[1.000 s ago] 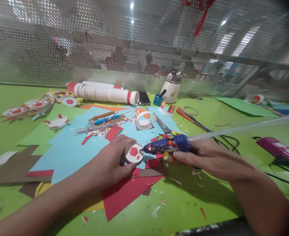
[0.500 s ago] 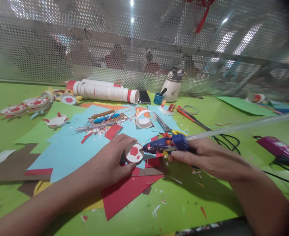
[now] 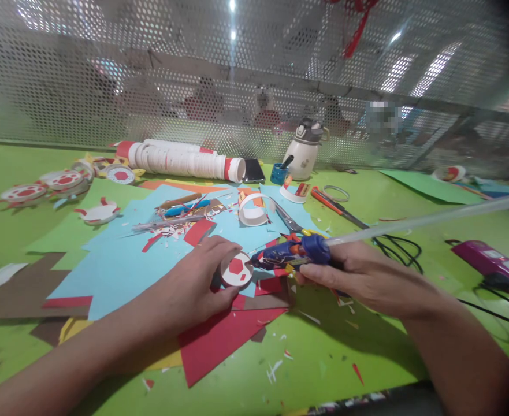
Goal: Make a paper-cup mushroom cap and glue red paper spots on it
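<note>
Between the thumb and fingers of my left hand [image 3: 202, 277] is a round white paper cup [image 3: 236, 281], its flat end up. A red paper hexagon and a smaller red piece lie on that white face. My right hand [image 3: 358, 274] is wrapped round a blue hot glue gun [image 3: 293, 252], with a long clear glue stick [image 3: 427, 219] coming out of its back. The gun's nozzle points left and meets the right edge of the white face; whether it touches cannot be made out. Red paper [image 3: 232, 341] lies below the cup.
Scissors [image 3: 289, 216], a cut cup ring [image 3: 254, 215] and paper scraps [image 3: 171, 228] lie on blue sheets [image 3: 119, 266]. Stacked paper cups [image 3: 180, 162], a bottle [image 3: 304, 151] and a blue jar [image 3: 279, 173] stand behind. Finished-looking paper turtles [image 3: 66, 180] sit left; a purple device [image 3: 492, 263] lies right.
Almost nothing differs. The glue gun's nozzle has shifted very slightly left on the cup's edge; my left hand keeps its place.
</note>
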`<state>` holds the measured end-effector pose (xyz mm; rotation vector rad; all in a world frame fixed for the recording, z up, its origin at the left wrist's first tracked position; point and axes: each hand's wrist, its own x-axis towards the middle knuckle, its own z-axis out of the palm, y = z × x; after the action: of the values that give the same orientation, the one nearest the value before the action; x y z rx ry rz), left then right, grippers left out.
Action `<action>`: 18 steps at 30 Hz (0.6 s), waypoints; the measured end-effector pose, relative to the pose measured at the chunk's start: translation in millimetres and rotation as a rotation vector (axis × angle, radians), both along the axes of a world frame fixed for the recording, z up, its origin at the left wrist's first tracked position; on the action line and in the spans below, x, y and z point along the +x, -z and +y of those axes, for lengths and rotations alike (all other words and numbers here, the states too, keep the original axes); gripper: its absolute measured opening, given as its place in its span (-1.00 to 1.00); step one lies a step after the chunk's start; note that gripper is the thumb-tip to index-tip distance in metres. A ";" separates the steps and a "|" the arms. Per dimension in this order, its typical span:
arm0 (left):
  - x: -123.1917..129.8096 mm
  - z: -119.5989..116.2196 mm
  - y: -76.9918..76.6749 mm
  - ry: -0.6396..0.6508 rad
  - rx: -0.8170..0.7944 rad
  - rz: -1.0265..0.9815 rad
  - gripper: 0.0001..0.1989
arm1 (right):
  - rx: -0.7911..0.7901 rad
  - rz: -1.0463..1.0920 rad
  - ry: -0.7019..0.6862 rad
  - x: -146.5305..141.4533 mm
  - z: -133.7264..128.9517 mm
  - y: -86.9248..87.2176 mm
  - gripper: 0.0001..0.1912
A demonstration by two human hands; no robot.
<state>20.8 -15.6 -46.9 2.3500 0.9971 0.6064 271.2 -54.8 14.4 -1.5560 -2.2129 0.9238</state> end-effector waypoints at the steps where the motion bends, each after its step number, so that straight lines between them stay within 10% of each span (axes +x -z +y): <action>1: 0.1 0.1 0.1 0.001 0.000 0.002 -0.72 | 0.007 -0.005 -0.001 0.1 -0.1 0.0 -0.59; 18: 2.4 -0.6 -2.1 -0.008 -0.013 0.006 -0.77 | 0.005 -0.021 0.001 0.4 -0.6 -0.6 -0.58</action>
<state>23.2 -16.1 -44.8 2.3386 1.0103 0.5948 271.6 -55.4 15.0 -1.5716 -2.2269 0.9050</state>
